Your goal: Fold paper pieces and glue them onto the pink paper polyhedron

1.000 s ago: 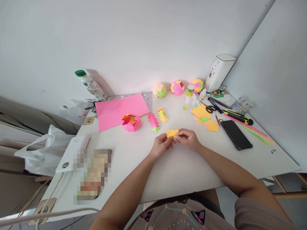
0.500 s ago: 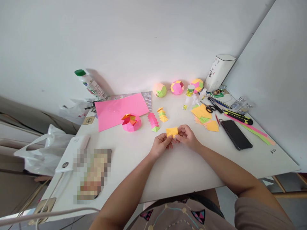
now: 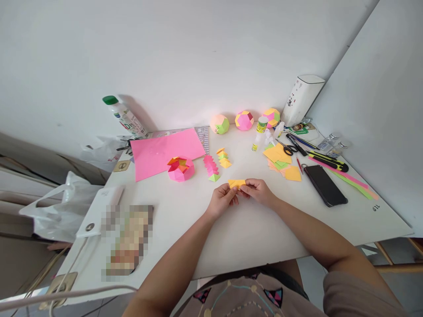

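A small piece of yellow-orange paper [image 3: 236, 182], partly folded, is held up between both hands over the white table. My left hand [image 3: 222, 198] pinches its left side with thumb and fingers. On the right side, my right hand [image 3: 259, 192] grips the paper, its thumb along the lower edge. Just beyond the hands lie a row of pink folded pieces [image 3: 210, 165] with a green one at the near end, and a row of yellow and green folded pieces [image 3: 224, 157]. A pink paper ball, open on top [image 3: 180, 171], sits farther left.
Three finished-looking paper balls [image 3: 244, 120] stand along the wall. Loose square papers [image 3: 278, 154], black scissors [image 3: 291, 150], a glue bottle [image 3: 262, 125] and a black phone [image 3: 325, 185] are at right. A pink sheet [image 3: 158, 152] and a patterned phone [image 3: 132, 237] lie left.
The top edge of the yellow-orange paper has come down, so it now shows as a narrower strip. My right hand's fingers have moved slightly lower; the left hand has stayed nearly still.
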{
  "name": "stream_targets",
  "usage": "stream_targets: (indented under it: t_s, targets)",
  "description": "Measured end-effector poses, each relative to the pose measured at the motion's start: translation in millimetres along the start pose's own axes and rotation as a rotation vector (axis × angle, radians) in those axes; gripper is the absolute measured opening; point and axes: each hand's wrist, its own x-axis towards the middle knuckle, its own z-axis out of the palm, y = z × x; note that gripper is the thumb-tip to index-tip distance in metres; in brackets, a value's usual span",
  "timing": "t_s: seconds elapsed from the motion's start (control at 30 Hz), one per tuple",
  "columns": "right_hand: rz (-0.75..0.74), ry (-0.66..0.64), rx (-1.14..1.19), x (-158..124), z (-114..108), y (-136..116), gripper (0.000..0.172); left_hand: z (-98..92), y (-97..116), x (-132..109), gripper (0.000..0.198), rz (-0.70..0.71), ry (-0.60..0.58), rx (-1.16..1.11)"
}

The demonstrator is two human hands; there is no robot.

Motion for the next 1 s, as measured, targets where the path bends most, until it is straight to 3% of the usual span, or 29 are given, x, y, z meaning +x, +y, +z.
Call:
stream_targets:
  t_s: [0.37,1.0]
  targets:
    - [0.005,0.056,-0.025,-1.2,0.6,-1.3,0.03,-0.1,-0.7,0.0,0.039,-0.003,-0.007,0.028]
    - [-0.026,0.016,-0.012,-2.0,-0.9,0.8,0.03,-0.3,2.0,0.0,0.041,-0.019,-0.021,0.041]
